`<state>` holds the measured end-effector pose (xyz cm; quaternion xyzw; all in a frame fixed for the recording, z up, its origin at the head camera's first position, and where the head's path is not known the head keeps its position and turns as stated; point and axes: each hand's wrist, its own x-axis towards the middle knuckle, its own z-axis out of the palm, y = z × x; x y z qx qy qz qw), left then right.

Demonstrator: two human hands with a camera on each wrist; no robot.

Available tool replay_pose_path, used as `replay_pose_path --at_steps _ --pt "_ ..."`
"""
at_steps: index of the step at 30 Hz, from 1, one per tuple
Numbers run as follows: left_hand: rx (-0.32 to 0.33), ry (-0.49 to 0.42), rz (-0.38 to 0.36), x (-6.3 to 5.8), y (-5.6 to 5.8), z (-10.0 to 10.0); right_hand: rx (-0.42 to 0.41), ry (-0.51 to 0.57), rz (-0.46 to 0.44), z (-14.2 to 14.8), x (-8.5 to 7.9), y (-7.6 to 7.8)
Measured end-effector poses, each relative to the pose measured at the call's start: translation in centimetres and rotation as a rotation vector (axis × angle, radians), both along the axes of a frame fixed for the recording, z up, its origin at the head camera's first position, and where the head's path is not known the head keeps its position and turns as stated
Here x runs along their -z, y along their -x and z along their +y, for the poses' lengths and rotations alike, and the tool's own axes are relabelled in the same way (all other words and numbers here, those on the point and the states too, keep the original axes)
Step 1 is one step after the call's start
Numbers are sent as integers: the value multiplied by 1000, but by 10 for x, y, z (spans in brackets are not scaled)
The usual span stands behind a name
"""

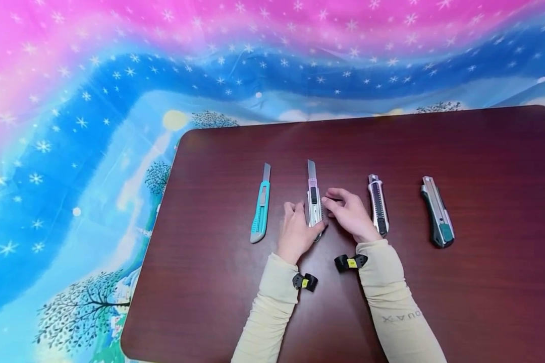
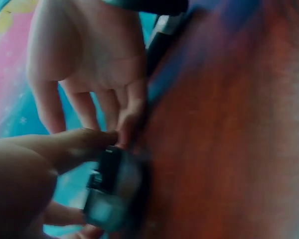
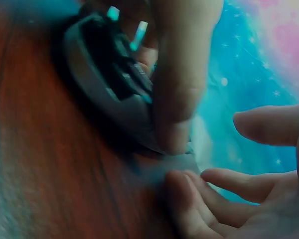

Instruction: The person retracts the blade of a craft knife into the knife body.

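A box cutter [image 1: 313,192] with a pink and silver body lies on the table, blade out and pointing away. My left hand [image 1: 296,234] grips its lower body, thumb along the right side and fingers on the left. My right hand [image 1: 351,214] is just right of the same cutter, its fingers loosely bent close to the body and holding nothing. In the blurred left wrist view the cutter's end [image 2: 109,194] sits between left thumb and fingers. In the right wrist view the left thumb [image 3: 182,99] covers part of the cutter.
A teal box cutter [image 1: 261,206] lies to the left, blade extended. Right of the hands are a white and black cutter [image 1: 378,201] and a silver and dark green one [image 1: 437,212]. All are on the dark red-brown table [image 1: 200,282], with a patterned cloth [image 1: 118,65] behind.
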<state>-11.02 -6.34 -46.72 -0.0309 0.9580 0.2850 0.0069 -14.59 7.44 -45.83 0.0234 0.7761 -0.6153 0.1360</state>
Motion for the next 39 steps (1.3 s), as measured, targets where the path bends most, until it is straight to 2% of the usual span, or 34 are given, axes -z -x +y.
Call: replay_pose_path --at_steps 3,6,11,14,18,23,29,33,39 --pt "13 51 92 8 -2 2 -3 0 11 -1 2 -1" --pt "17 75 146 13 -3 3 3 -12 17 -2 3 -1" --pt "0 71 179 16 -6 3 8 -26 40 -3 6 -1" --pt "-11 62 193 17 -7 2 37 24 33 -7 8 -2" --pt "-49 11 198 17 -6 1 64 107 29 -13 9 -2" --pt "-83 -68 181 13 -3 2 78 161 37 -16 11 -1" --pt "-131 -160 98 5 -4 5 46 158 48 -17 11 -2" --pt "-118 -199 52 4 -5 6 29 150 49 -15 11 -2" --pt "-74 -188 117 7 -6 7 51 163 66 -12 27 3"
